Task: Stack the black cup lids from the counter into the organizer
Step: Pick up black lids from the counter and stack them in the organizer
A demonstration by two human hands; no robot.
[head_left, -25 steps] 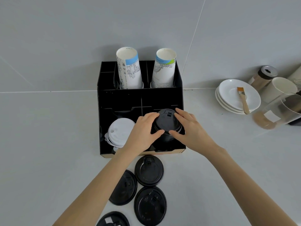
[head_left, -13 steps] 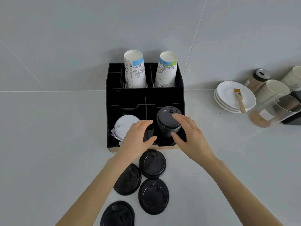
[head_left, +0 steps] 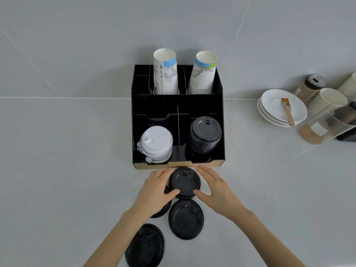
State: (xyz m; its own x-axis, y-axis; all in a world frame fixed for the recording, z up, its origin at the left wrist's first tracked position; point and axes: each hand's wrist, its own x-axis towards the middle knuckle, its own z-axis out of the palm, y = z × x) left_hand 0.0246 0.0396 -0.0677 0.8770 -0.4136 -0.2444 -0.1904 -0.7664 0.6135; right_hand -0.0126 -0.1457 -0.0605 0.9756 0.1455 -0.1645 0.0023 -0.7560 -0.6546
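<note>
A black cup lid (head_left: 184, 183) lies on the grey counter just in front of the black organizer (head_left: 223, 120). My left hand (head_left: 155, 191) and my right hand (head_left: 216, 187) clasp it from either side, thumbs on its near rim. A stack of black lids (head_left: 205, 133) stands in the organizer's front right compartment. Two more loose black lids (head_left: 185, 219) (head_left: 145, 245) lie nearer me. Another black lid (head_left: 163, 211) is mostly hidden under my left hand.
White lids (head_left: 157, 143) fill the front left compartment, and two paper cup stacks (head_left: 165, 72) (head_left: 203, 74) stand at the back. At the right are stacked saucers (head_left: 269, 110) with a brush (head_left: 288, 110), a jar (head_left: 310, 87), a white cup (head_left: 327, 101) and a clear container (head_left: 327, 124).
Both hands left the lid stack in the organizer and came back toward me, down to the counter. They now close around a loose lid there.
</note>
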